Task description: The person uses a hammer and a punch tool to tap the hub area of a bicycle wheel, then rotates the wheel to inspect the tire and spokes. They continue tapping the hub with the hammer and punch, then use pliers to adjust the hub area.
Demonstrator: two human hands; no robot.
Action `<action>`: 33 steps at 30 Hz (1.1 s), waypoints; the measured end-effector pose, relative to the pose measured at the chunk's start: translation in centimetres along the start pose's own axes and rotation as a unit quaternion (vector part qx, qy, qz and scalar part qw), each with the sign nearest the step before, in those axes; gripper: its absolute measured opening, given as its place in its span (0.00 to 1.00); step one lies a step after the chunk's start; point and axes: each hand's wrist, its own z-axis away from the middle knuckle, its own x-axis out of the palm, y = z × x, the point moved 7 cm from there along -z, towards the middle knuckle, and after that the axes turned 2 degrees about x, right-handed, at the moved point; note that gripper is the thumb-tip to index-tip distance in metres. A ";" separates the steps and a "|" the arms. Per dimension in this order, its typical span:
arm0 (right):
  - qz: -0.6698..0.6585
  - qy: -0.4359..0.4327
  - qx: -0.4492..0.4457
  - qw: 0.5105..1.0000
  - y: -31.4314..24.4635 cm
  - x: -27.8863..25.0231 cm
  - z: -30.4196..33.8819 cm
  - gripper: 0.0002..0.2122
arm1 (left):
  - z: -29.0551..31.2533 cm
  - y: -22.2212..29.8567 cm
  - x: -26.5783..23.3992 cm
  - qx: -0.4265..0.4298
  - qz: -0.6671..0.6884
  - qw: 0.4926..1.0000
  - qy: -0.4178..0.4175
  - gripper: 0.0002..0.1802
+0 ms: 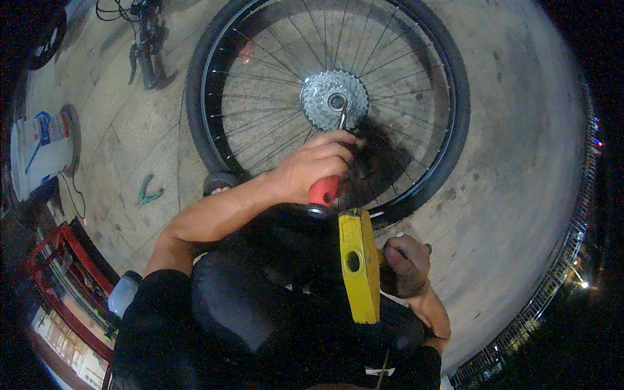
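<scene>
A bicycle wheel (456,110) lies flat on the ground before me, its silver cassette (318,107) facing up. My left hand (322,162) is wrapped round a red-handled screwdriver (323,195), whose metal shaft points away from me. Its tip meets the middle of the cassette, near the hub; the exact contact is too small to tell. Nearer to me, my right hand (406,263) grips a hammer (361,266) with a yellow head, held up off the ground and apart from the screwdriver. Most of the hammer's handle is hidden by the head and my fingers.
Green-handled pliers (151,192) lie on the pavement at left. A white bucket (42,153) stands farther left, and a red tool box (58,279) sits lower left beside a pale container (123,292). Bicycle handlebars (149,52) rest at the far left. A railing runs along the right.
</scene>
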 end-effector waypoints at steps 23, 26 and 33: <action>0.081 -0.014 -0.075 0.994 -0.7 0.9 0.1 0.19 | -1.3 0.6 0.3 -0.028 -0.062 0.996 0.063 0.17; 0.022 -0.016 -0.091 0.995 -1.0 0.4 0.9 0.12 | -1.6 0.4 -0.2 -0.033 -0.028 0.996 0.083 0.17; 0.013 -0.010 -0.007 1.000 -0.4 -0.1 0.3 0.14 | -1.5 0.5 -0.4 -0.040 -0.010 0.995 0.091 0.16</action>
